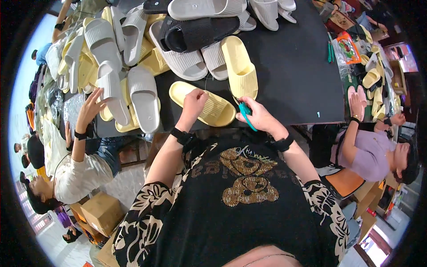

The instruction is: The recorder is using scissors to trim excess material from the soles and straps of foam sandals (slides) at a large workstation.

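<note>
My right hand is closed around teal-handled thread snips, whose dark tip points up and left. Its fingers are close to the near end of a yellow slipper that lies lengthwise ahead of me. Above a second yellow slipper, lying crosswise at the table's near edge, my left hand has its fingertips pinched together. Whatever they hold is too small to make out. A faint thin line shows just above that hand.
Grey, black and yellow slippers are heaped left and ahead on the black table. Two green-handled tools lie at its right edge. A person at left reaches a hand into the heap. Another person at right touches pink slippers.
</note>
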Available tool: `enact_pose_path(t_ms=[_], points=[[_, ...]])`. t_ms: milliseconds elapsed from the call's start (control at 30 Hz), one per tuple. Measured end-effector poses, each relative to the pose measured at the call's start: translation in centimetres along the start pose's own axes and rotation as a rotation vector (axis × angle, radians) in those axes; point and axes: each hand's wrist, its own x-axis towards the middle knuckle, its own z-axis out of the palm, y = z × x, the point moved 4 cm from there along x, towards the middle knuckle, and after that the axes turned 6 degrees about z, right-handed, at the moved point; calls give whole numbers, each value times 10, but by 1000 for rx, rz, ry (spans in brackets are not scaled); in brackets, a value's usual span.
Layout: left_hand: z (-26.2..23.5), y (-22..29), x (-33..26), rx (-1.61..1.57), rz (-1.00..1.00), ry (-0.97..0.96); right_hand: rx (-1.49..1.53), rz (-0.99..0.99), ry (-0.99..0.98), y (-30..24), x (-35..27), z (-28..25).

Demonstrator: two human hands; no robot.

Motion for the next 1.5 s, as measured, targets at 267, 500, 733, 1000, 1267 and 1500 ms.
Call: enact_pose_path(t_ms=[267,500,733,1000,1267,1500], points=[[-9,0,10,-18,5,180,-174,-138,466,-31,35,-32],[-28,16,9,-194,-12,377,-417,-218,302,-30,71,-36],[-25,18,12,-13,74,27,-498,-216,209,-26,78,-39],[-18,-32,22,235,-97,63,-431,-200,165,-43,51,-61],[-69,-22,1,-315,-182,522,-502,-197,144,-38,33,-63],[-143,-4,-78,179,-225,74,-443,-175,170,-47,32,-68]])
